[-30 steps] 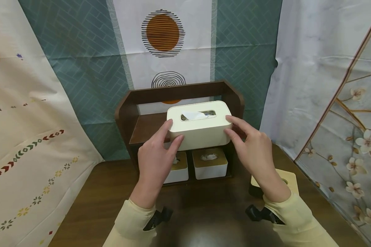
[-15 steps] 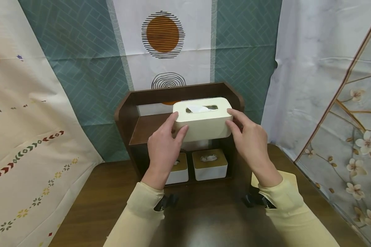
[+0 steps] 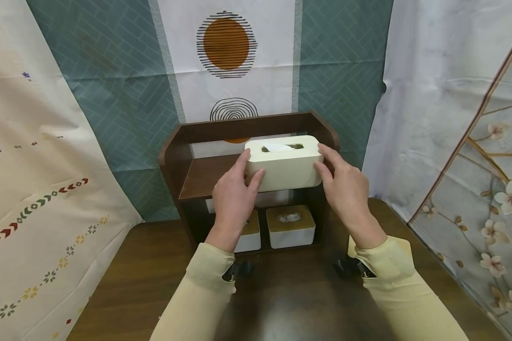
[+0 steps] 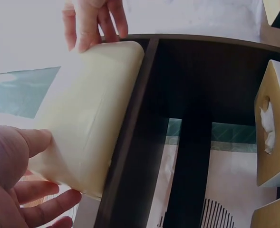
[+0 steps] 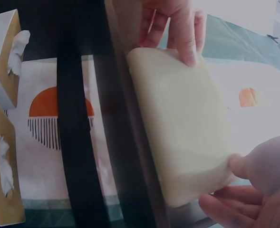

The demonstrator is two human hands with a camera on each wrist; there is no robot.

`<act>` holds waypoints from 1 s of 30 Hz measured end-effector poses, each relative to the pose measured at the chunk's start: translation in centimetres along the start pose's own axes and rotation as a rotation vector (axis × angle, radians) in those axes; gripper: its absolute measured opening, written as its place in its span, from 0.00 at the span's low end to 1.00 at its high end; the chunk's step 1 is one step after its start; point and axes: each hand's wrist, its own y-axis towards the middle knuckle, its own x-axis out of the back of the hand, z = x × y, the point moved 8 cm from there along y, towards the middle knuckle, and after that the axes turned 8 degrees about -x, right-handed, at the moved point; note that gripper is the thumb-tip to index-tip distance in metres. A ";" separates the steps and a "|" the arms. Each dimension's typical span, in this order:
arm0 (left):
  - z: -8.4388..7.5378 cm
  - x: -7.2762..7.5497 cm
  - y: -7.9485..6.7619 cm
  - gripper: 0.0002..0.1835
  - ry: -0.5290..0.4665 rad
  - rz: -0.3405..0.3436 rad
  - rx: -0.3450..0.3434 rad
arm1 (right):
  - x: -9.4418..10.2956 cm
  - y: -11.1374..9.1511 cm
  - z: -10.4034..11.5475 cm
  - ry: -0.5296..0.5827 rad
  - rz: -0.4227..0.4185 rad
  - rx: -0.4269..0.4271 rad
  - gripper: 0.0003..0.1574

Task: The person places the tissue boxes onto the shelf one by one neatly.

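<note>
Both hands hold a cream tissue box (image 3: 287, 174) with a white tissue in its top slot. My left hand (image 3: 235, 201) grips its left end, thumb on the front face and a finger at the top edge. At the other end, my right hand (image 3: 345, 189) grips it the same way. The box sits level at the front of the upper shelf (image 3: 205, 176) of a dark brown rack, right of middle. In the left wrist view the tissue box (image 4: 90, 109) lies along the shelf's front edge; I cannot tell whether its underside rests there.
Two white tissue boxes with wooden lids, one on the right (image 3: 292, 238) and one on the left (image 3: 249, 242), stand in the rack's lower level. A yellow-topped box (image 3: 403, 246) is on the brown table (image 3: 123, 279) at right, partly behind the right sleeve. Patterned cloths hang around.
Both hands have carried the cream tissue box up and to the right, towards the upper shelf. In the last half second it shifted only slightly right, and its top appears flatter.
</note>
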 end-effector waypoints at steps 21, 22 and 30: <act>1.3 -1.5 -2.6 0.41 0.122 0.048 -0.026 | -1.6 -2.3 -2.4 -0.071 0.001 0.009 0.36; 1.3 -1.6 -2.6 0.41 0.126 0.040 -0.031 | -1.7 -2.3 -2.5 -0.072 -0.001 0.011 0.36; 1.3 -2.3 -2.5 0.40 0.117 0.028 -0.029 | -1.9 -2.4 -3.3 -0.060 -0.027 0.014 0.33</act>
